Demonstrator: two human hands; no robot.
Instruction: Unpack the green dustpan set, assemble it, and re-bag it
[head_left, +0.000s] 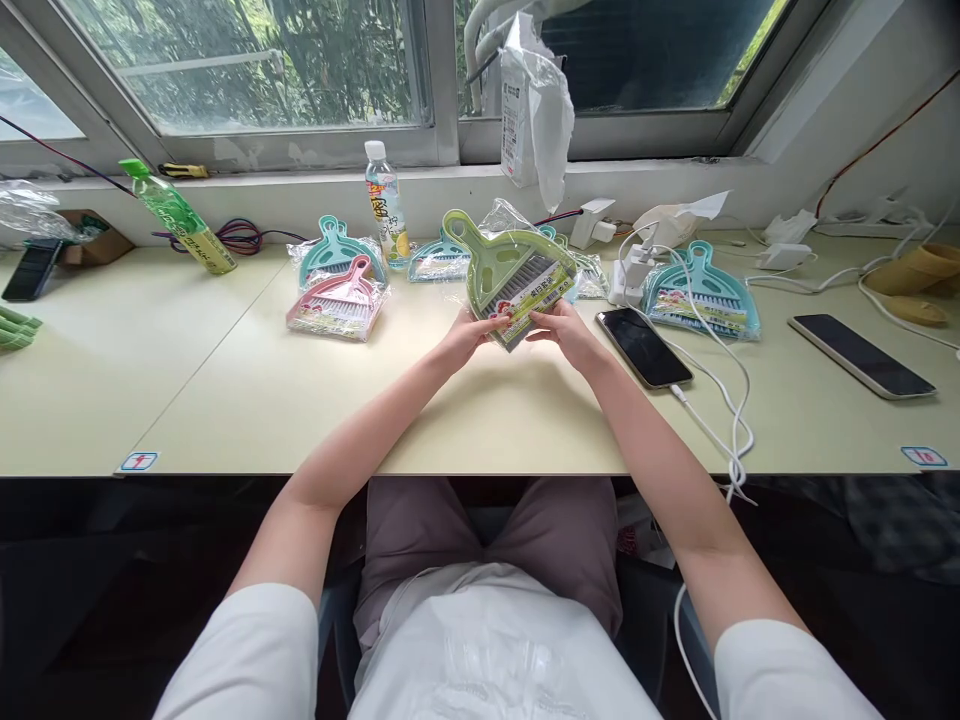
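Note:
Between both hands I hold a green dustpan and brush set (517,270) in clear wrapping, raised over the table and tilted, its label facing me. My left hand (466,340) grips its lower left edge, and my right hand (568,332) grips the lower right. To the left lie a pink dustpan set (341,302) and, just behind it, a blue dustpan set (334,245), both wrapped. Another blue set (435,262) is partly hidden behind the green one. On the right rests one more wrapped blue set (703,290).
A black phone (646,347) with a white cable (739,440) lies right of my hands, a second phone (862,355) farther right. At the back stand a drink bottle (387,205) and a leaning green bottle (180,218). A white plastic package (534,110) hangs by the window.

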